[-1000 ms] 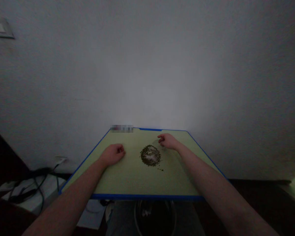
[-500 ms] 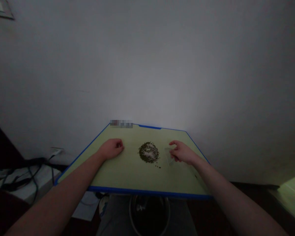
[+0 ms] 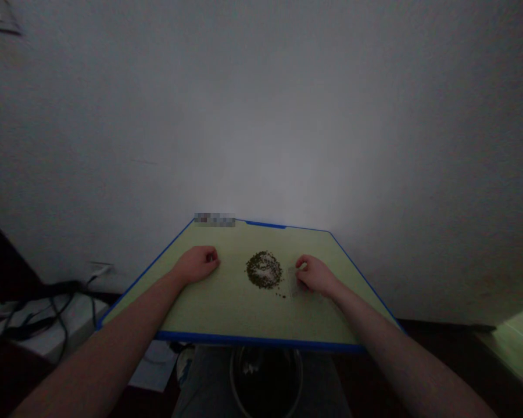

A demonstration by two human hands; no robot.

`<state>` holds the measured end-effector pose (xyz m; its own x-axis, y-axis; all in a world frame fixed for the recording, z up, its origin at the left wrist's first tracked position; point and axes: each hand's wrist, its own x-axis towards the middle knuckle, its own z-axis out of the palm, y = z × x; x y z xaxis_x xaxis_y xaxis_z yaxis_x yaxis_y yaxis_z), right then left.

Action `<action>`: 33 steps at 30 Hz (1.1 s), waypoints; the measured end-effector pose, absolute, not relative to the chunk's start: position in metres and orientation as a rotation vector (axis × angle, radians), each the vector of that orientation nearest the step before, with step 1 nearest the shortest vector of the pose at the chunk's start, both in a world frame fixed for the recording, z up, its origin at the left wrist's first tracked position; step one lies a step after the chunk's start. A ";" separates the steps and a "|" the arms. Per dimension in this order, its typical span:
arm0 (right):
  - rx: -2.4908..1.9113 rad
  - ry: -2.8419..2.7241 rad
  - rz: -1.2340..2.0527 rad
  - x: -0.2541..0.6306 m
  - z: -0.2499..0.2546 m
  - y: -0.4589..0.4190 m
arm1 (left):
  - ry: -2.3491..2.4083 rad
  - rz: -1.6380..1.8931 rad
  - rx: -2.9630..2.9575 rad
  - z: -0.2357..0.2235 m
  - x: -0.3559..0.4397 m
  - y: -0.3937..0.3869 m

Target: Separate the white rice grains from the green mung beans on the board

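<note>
A round heap of dark green grains mixed with white grains (image 3: 264,270) lies in the middle of the pale yellow-green tabletop (image 3: 226,310). A few dark bits are scattered at its near right side. My left hand (image 3: 198,264) rests on the table left of the heap, fingers curled in, with nothing visible in them. To the right of the heap, my right hand (image 3: 312,275) pinches a thin see-through piece of plastic (image 3: 292,284). Whether that is a bag or a small box I cannot tell. The plastic reaches close to the heap's right side.
A blue rim (image 3: 261,341) runs round the table, which stands against a grey wall (image 3: 265,128). Below the front edge, a round dark bowl (image 3: 265,380) sits at my lap. Black cables (image 3: 56,313) lie on a white surface at left.
My right hand has moved slightly left and nearer the heap, bringing the clear plastic with it, and its fingers have drawn closer together. The left hand has stayed put.
</note>
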<state>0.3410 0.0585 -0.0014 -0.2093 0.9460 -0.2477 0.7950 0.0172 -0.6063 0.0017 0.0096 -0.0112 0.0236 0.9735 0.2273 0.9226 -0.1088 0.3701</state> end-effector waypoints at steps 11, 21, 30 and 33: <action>-1.780 -2.122 0.849 0.387 0.019 0.056 | 1.995 0.660 2.190 -0.011 0.002 0.009; -1.440 -2.429 0.642 0.346 0.019 0.050 | 1.998 0.641 2.172 -0.009 0.003 0.008; -1.328 -2.563 0.646 0.353 0.028 0.043 | 2.003 0.633 2.174 -0.009 0.003 0.008; -1.332 -2.548 0.647 0.358 0.028 0.040 | 1.990 0.637 2.190 -0.010 0.002 0.009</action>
<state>0.3577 0.0402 0.0283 -0.5764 0.8166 -0.0293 0.7316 0.4997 -0.4638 0.0024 0.0085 -0.0097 0.0502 0.9722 0.2286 0.9243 -0.1319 0.3582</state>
